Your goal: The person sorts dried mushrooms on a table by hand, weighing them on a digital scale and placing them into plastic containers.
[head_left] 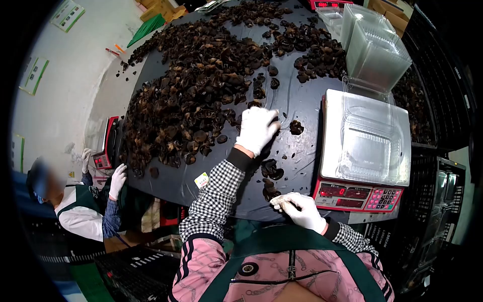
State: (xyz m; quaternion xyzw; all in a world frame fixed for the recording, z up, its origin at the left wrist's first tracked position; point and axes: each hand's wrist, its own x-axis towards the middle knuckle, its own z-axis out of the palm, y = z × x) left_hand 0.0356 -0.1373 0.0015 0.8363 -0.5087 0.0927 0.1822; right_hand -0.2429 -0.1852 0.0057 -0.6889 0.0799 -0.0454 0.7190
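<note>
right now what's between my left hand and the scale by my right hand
A small clump of dark mushrooms on the black table cover, between your left hand and that scale, seen in the head view.

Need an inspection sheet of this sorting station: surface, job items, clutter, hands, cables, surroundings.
Surface: dark sheet, wrinkled in places
Job items: broad heap of dark, curled pieces; red scale reading 0, clear tray on its plate; clear tray stack beyond it
Clutter: stray pieces between heap and scale; small label near the left forearm
Hands: both white-gloved; left hand at the heap's edge, right hand near the scale's front; grip unclear on both
Cables: nothing seen
Surroundings: co-worker and second scale left; black crates right
</note>
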